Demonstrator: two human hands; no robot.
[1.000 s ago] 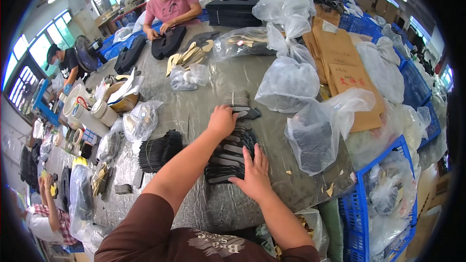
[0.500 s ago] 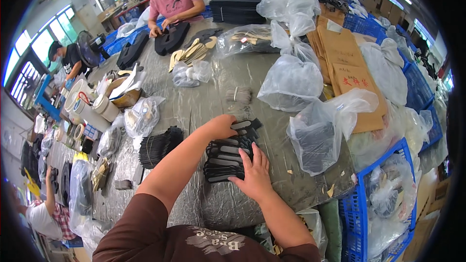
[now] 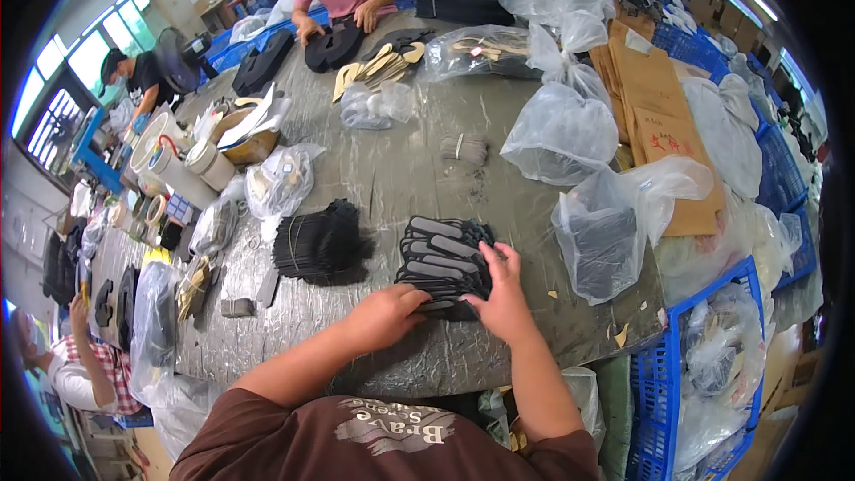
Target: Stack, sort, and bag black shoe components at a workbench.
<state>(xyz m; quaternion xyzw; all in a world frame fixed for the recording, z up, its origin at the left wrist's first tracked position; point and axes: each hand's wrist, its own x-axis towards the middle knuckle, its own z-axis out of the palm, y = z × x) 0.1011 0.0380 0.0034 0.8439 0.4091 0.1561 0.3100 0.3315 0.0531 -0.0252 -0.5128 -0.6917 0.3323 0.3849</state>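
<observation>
Since one second ago the left hand [image 3: 385, 316] has drawn back from the far end of the fanned row of black pieces [image 3: 443, 260] to its near end, so both hands now sit at the row's near edge, which suggests the row is being squared up rather than extended. Head view: left hand loosely curled, fingertips on the nearest piece; whether it grips it I cannot tell. Right hand [image 3: 501, 298] lies flat and mostly open, fingers pressing the right side of the row. Row sits on the grey table [image 3: 401, 169], just right of a bundled black stack [image 3: 322, 245]. Nearest pieces are hidden under both hands; contents of the clear bag [image 3: 606, 240] are indistinct.
</observation>
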